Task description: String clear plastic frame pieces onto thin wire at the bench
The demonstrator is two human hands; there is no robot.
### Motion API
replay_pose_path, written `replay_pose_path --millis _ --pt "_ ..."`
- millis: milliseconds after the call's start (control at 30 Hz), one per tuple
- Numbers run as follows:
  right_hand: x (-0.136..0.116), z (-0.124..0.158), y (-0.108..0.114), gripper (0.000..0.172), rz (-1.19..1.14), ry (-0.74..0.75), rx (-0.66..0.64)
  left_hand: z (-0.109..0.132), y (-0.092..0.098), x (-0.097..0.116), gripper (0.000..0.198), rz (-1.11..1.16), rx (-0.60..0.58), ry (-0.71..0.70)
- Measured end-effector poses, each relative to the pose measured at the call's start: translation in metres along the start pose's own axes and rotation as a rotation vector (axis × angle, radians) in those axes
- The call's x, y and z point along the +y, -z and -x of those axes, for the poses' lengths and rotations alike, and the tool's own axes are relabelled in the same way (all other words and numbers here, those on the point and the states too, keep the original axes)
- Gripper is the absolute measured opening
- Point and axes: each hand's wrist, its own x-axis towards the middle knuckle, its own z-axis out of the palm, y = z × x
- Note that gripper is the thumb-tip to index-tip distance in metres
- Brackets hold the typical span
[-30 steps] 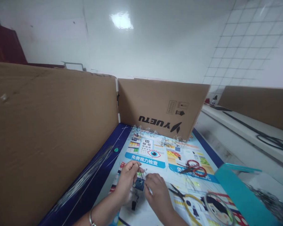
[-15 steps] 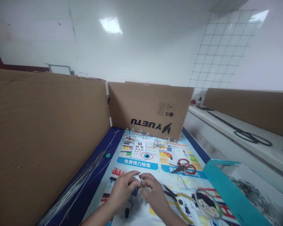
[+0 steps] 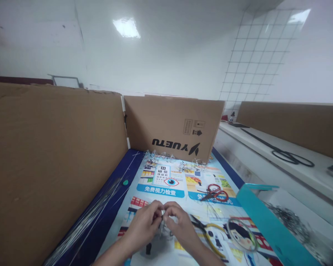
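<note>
My left hand (image 3: pixel 143 226) and my right hand (image 3: pixel 181 227) meet fingertip to fingertip low in the middle of the view, above a printed poster mat (image 3: pixel 169 181). Both are pinched closed on a small piece of thin silvery wire (image 3: pixel 162 218) held between them. What else the fingers cover is hidden. Just right of my right hand lie yellow-handled pliers (image 3: pixel 211 232). A small dark object (image 3: pixel 148 248) lies on the mat under my left wrist.
Red-handled scissors (image 3: pixel 215 192) lie further back on the mat. A bundle of long thin wires (image 3: pixel 100 207) runs along the left. Cardboard walls (image 3: pixel 52 147) stand at left and back. A teal box (image 3: pixel 269 225) holding metal bits sits at right, with a clear ring (image 3: pixel 240 234) beside it.
My hands have drawn closer together until the fingertips touch around the wire. The view has shifted slightly right and downward.
</note>
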Motion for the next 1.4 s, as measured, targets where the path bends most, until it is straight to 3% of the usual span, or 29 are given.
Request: replay_pose_path --millis 200,367,567,733,833,967,1267,1400 --pt "0.006 0.007 -0.012 0.028 0.322 0.125 -0.053 0.000 0.006 0.006 0.021 0.086 -0.007 -0.001" --pt "0.004 0.008 -0.015 0.023 0.495 0.186 -0.067 0.000 0.010 0.010 0.022 0.080 -0.034 -0.064" --pt "0.002 0.008 -0.013 0.016 0.568 0.236 -0.064 0.002 0.020 0.012 0.026 0.030 -0.040 -0.041" --pt "0.002 0.007 -0.011 0.012 0.577 0.212 -0.089 0.003 0.034 0.013 0.024 -0.031 -0.025 -0.011" --pt "0.002 0.007 -0.010 0.012 0.562 0.209 -0.092 0.002 0.041 0.018 0.017 0.077 -0.007 0.026" --pt "0.003 0.008 -0.010 0.012 0.517 0.246 -0.083 -0.002 0.036 0.019 0.010 0.319 0.011 0.058" --pt "0.000 0.009 -0.010 0.030 0.378 0.324 0.149 -0.003 0.026 0.012 0.012 0.296 0.015 0.041" --pt "0.001 0.010 -0.013 0.016 0.275 0.319 0.153 -0.003 0.023 0.015 0.012 0.332 0.000 0.058"
